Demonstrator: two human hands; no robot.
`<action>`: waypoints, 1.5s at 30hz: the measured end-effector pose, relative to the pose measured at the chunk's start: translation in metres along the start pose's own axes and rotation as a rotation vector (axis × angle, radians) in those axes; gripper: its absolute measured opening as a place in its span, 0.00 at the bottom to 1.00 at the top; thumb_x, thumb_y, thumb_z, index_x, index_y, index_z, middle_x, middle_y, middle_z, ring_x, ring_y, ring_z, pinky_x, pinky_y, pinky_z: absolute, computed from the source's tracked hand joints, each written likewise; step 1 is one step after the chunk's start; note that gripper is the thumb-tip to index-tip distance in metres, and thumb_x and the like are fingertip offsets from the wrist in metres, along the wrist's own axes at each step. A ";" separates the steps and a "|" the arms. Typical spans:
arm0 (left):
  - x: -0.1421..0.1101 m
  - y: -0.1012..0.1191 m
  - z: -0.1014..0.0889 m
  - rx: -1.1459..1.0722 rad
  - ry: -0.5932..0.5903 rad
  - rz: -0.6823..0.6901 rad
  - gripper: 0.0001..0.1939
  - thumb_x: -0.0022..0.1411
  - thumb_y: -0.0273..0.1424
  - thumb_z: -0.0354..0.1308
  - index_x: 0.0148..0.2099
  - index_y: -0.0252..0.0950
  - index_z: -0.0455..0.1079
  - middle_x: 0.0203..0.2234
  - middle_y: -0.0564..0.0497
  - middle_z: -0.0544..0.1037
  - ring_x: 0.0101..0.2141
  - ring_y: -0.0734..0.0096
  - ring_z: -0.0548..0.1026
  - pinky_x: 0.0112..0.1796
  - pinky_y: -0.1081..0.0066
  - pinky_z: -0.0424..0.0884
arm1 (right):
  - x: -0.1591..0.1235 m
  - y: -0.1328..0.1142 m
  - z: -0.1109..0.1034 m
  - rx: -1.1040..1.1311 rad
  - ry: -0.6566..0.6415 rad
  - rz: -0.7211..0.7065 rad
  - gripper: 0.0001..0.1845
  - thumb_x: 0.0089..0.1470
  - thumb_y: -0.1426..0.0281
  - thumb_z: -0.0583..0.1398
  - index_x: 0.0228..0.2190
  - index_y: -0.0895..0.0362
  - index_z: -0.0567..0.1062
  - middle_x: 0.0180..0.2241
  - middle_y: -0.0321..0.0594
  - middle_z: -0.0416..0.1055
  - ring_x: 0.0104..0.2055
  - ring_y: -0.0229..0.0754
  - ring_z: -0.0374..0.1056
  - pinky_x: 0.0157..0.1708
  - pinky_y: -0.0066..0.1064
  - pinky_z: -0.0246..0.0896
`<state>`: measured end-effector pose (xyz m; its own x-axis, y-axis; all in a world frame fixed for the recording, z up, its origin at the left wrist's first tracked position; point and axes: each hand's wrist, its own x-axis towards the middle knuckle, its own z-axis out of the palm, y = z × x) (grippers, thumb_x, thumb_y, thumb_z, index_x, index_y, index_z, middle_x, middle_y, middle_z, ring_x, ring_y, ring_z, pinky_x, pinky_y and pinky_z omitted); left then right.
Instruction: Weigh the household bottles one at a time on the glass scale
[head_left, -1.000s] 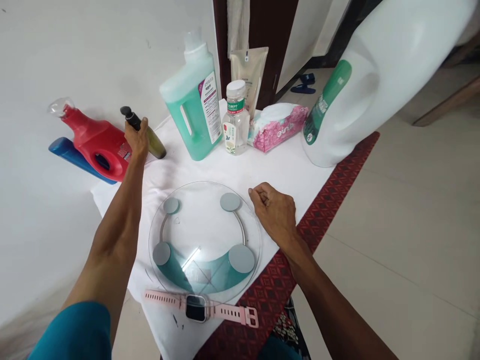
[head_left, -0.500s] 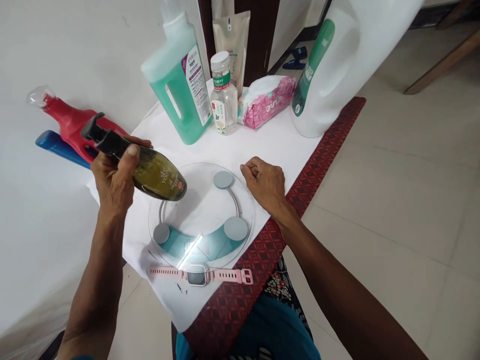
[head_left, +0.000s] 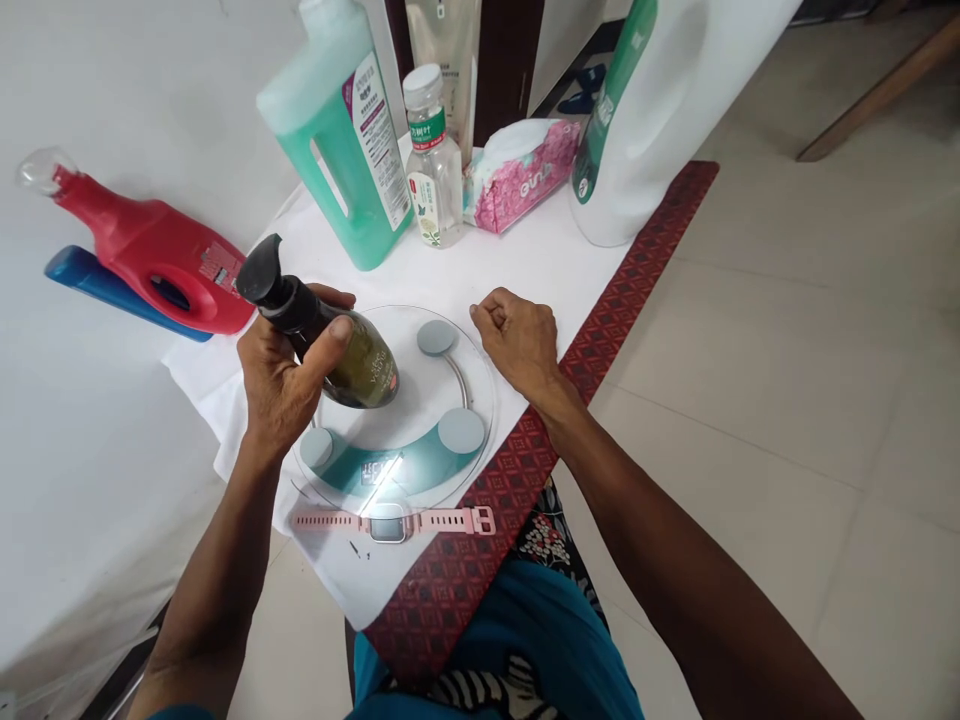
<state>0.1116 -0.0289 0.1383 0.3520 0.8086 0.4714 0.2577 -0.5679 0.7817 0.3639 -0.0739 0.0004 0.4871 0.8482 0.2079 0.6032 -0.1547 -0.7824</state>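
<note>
Over the glass scale, we held a pump bottle, left hand wrapped round it (right hand loosely closed beside the scale).

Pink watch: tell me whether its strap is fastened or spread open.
Spread open: the pink watch lies with its strap halves stretched out to opposite sides, and the buckle at one end is unfastened.

Probably a home interior, with toiletry bottles, slippers (blue ones) and a bathroom scale.
</note>
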 end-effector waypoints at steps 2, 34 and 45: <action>-0.005 0.000 0.000 0.001 -0.020 0.017 0.18 0.67 0.51 0.77 0.47 0.43 0.87 0.43 0.47 0.86 0.43 0.57 0.85 0.45 0.60 0.82 | 0.000 0.001 0.001 -0.002 0.005 -0.003 0.13 0.71 0.62 0.61 0.32 0.51 0.73 0.24 0.35 0.70 0.29 0.44 0.63 0.38 0.38 0.51; -0.010 -0.159 -0.043 -0.139 0.355 -0.496 0.10 0.64 0.33 0.70 0.33 0.36 0.75 0.21 0.55 0.74 0.22 0.75 0.69 0.28 0.74 0.68 | -0.019 -0.037 -0.019 0.264 -0.013 0.008 0.20 0.62 0.48 0.68 0.41 0.51 0.76 0.39 0.43 0.83 0.42 0.52 0.78 0.45 0.47 0.73; -0.013 -0.153 -0.044 -0.251 0.407 -0.486 0.36 0.70 0.62 0.68 0.25 0.37 0.69 0.18 0.54 0.66 0.19 0.75 0.65 0.23 0.73 0.62 | -0.066 -0.147 0.035 0.225 -0.058 -0.401 0.50 0.63 0.57 0.74 0.76 0.50 0.59 0.69 0.57 0.72 0.73 0.66 0.69 0.71 0.68 0.70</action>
<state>0.0282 0.0538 0.0302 -0.1296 0.9843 0.1201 0.0669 -0.1122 0.9914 0.2209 -0.0896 0.0809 0.2033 0.8463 0.4924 0.5819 0.3000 -0.7559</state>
